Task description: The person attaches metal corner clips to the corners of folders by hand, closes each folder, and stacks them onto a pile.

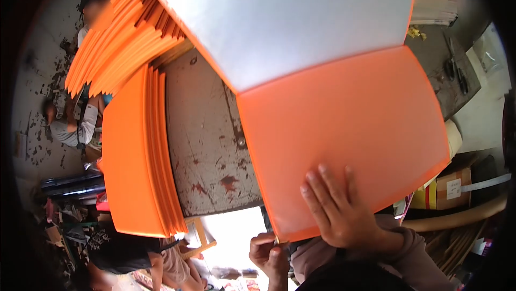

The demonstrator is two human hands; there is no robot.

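An orange folder (344, 124) lies opened out in front of me, its lower leaf covered by a hazy clear sheet. The upper leaf (301, 17) is glossy and whitish from glare, joined to the lower one along a crease. My right hand (344, 213) rests flat on the lower leaf near its bottom edge, fingers stretched and apart. At that leaf's bottom left corner, my left hand (269, 256) is closed in a pinch. A small pale bit shows between its fingertips, too small to name.
Stacks of orange folders (134, 151) stand at the left of the worn grey table (207, 146), with more fanned folders (123, 38) behind. Pliers-like tools (455, 70) lie at the right. A cardboard box (454, 189) sits lower right. Other people (123, 253) are at the left.
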